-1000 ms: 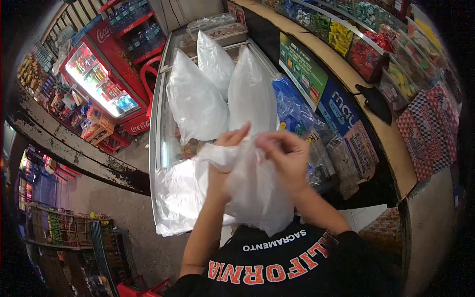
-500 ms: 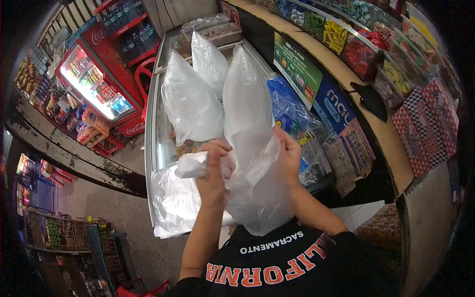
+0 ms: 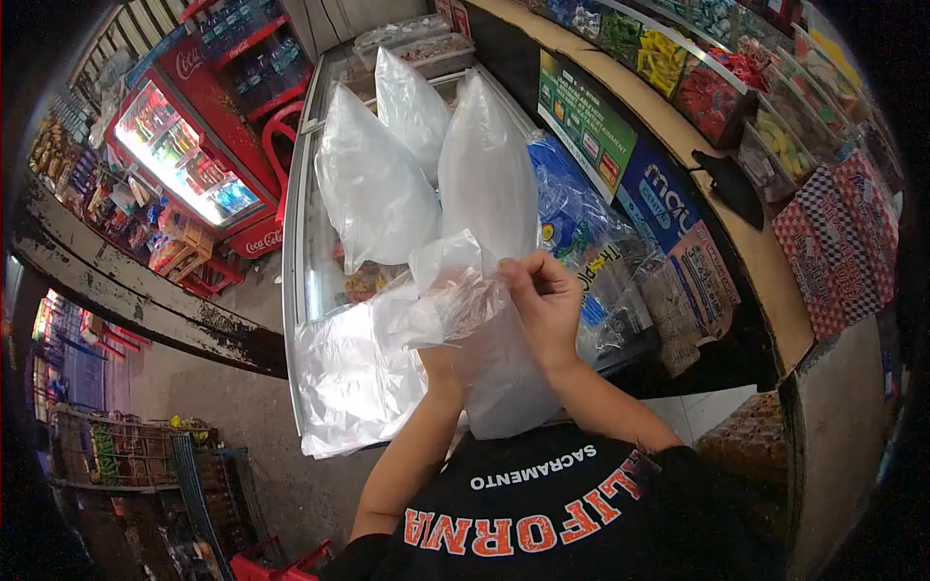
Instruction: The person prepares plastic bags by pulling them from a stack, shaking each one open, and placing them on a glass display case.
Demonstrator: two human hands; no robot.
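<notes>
A thin clear plastic bag [image 3: 504,378] hangs between my hands, close to my shirt. My right hand [image 3: 547,295] pinches its upper edge between thumb and fingers. Crumpled film covers my left hand [image 3: 453,302], whose fingers show only dimly through the plastic and look closed on it. Just beyond my hands stand puffed, pointed white plastic bags: one on the left [image 3: 373,184], one farther back [image 3: 412,111] and one on the right [image 3: 487,165]. A stack of flat plastic bags [image 3: 354,378] lies at the left of the glass-topped counter.
The case's metal edge [image 3: 293,281] runs along the left. To the right lie blue plastic packaging [image 3: 572,208] and a printed packet [image 3: 688,290]. Candy bins [image 3: 712,102] line the shelf above. Across the floor stands a red drinks fridge [image 3: 184,145].
My left hand has turned and moved right toward my right hand, with film now spread over it. The bag's upper edge has risen in front of the right-hand puffed bag.
</notes>
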